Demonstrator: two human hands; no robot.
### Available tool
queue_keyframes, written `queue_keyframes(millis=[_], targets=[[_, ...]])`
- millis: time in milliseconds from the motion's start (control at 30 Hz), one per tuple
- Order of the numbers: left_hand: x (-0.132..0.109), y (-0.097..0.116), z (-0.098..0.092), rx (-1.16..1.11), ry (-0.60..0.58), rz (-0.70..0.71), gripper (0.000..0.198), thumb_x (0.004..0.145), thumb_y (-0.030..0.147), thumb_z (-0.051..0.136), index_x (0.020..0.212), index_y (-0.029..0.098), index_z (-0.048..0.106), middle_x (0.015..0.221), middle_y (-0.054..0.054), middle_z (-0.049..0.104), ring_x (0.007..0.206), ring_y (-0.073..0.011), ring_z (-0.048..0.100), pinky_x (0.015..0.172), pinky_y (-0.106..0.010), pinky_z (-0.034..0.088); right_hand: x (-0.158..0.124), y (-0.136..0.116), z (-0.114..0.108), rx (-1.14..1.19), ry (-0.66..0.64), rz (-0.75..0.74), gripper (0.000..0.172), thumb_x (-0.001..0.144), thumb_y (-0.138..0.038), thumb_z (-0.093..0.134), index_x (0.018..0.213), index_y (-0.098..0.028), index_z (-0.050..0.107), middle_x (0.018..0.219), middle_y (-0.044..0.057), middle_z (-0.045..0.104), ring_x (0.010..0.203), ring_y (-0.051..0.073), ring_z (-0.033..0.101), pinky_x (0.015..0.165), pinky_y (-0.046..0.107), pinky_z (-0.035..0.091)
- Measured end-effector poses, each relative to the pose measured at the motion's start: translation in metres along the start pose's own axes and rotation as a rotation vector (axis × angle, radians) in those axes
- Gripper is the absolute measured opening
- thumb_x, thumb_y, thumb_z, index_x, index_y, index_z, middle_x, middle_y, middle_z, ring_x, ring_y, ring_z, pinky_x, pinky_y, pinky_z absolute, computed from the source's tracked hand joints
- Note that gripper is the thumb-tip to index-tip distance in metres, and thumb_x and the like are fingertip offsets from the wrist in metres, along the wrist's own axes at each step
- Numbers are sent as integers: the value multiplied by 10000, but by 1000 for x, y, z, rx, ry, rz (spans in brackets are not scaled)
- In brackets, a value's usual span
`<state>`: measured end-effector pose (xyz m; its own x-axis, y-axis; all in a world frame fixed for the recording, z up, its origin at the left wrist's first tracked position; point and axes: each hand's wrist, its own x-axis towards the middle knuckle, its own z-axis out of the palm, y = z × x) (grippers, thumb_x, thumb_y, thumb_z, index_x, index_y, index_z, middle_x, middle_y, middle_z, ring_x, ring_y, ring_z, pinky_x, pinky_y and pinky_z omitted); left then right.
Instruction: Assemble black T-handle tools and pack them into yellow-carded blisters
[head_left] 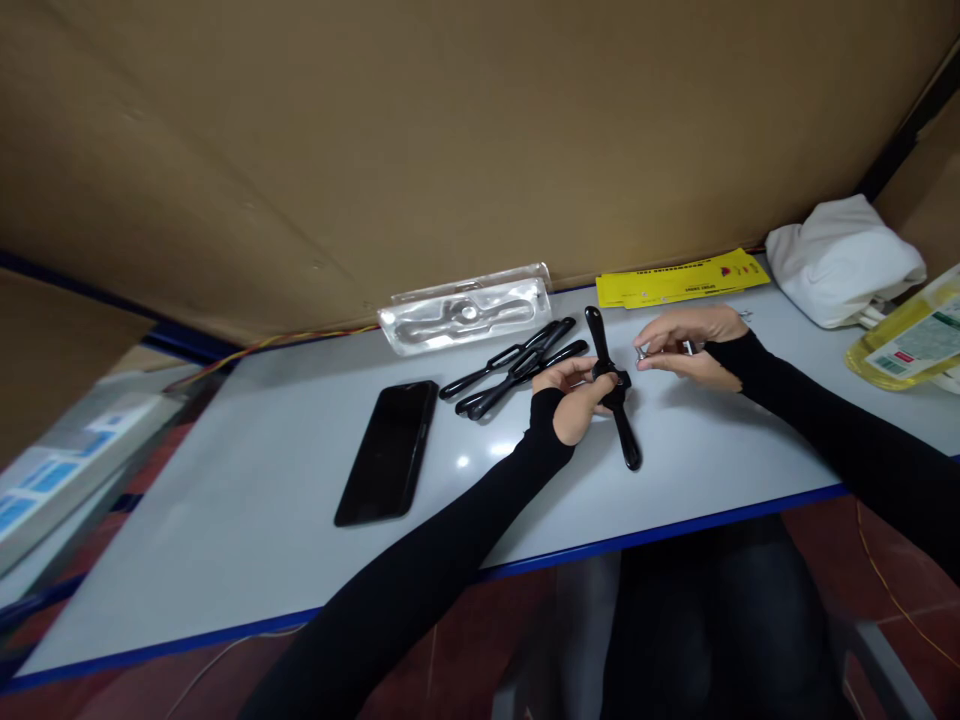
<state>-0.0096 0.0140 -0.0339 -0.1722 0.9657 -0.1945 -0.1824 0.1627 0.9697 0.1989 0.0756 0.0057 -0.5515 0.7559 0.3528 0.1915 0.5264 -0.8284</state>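
My left hand point(571, 402) is closed around the middle of a black spokeshave point(627, 436), whose two handles stick out toward the wall and toward the table's front edge. To its right, my right hand point(694, 338) pinches a small silver metal piece point(641, 353), perhaps a screw, between thumb and fingertips. It is held just apart from the spokeshave. Another bit of shiny metal point(690, 347) shows by the curled fingers; its kind is unclear. Several more black spokeshave bodies point(517, 368) lie in a loose pile left of my left hand, partly overlapping.
A clear plastic blister tray point(469, 318) leans near the wall. Yellow printed cards point(682, 281) lie at the back. A black phone point(388, 452) rests left of the pile. At right are a white cloth bundle point(844, 260) and a bottle of yellow liquid point(911, 335). Blue edging point(667, 533) borders the table.
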Motion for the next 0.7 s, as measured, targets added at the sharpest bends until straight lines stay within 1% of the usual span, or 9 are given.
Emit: queue_keyframes(millis=[100,167,200,333,400,467,567,633,700], targets=[[-1,2,1,-18,10,-17,449,526,270,944,897,104,752,752,-51,738,567,-191,718,491,-317,632,-3,-7,5,39,-84,35,214,818,-443,868,920,-256,858,788,7,763,541,100,591,572,261,485],[-2,3,2,-34,23,-24,430,517,247,941,876,103,753,739,-42,730,556,-188,711,475,-311,624,-5,-4,9,73,-130,104,194,820,-434,865,874,-248,864,762,19,759,583,124,651,568,258,505],[-2,4,2,-40,28,-29,422,514,233,941,869,103,754,734,-38,727,554,-188,709,471,-312,624,-5,-2,11,97,-145,152,210,819,-440,865,868,-235,863,739,24,754,578,129,655,545,253,500],[-2,5,2,-42,41,-57,411,514,183,952,867,105,758,714,-17,705,553,-182,703,480,-309,626,-5,5,21,168,-168,314,298,804,-462,881,872,-174,842,603,7,687,458,84,517,436,223,412],[-1,4,2,-33,55,-59,416,521,174,960,881,103,762,713,-12,697,552,-174,695,486,-311,628,-5,5,24,195,-152,345,332,789,-477,891,858,-159,824,579,-3,665,452,79,497,429,221,403],[0,4,2,-28,57,-57,420,531,175,964,894,98,767,717,-19,698,558,-174,692,486,-311,626,-4,3,26,228,-111,362,394,741,-518,917,834,-154,801,595,3,675,466,87,515,425,225,410],[0,3,2,-27,38,-53,414,539,188,971,893,93,779,703,-26,698,578,-187,704,484,-300,618,-4,-2,30,235,-43,396,470,673,-574,946,790,-157,766,617,12,690,455,84,498,406,226,381],[-1,3,3,-32,37,-51,410,538,194,977,885,94,782,695,-28,696,588,-199,713,484,-303,619,-5,-5,34,205,1,405,486,679,-606,934,755,-166,742,612,14,686,452,83,484,412,230,364],[-2,3,3,-36,42,-53,400,541,193,981,872,94,780,692,-27,691,596,-210,723,497,-318,631,-6,-6,38,146,35,380,496,710,-634,906,729,-175,720,618,21,688,476,92,497,443,238,372]])
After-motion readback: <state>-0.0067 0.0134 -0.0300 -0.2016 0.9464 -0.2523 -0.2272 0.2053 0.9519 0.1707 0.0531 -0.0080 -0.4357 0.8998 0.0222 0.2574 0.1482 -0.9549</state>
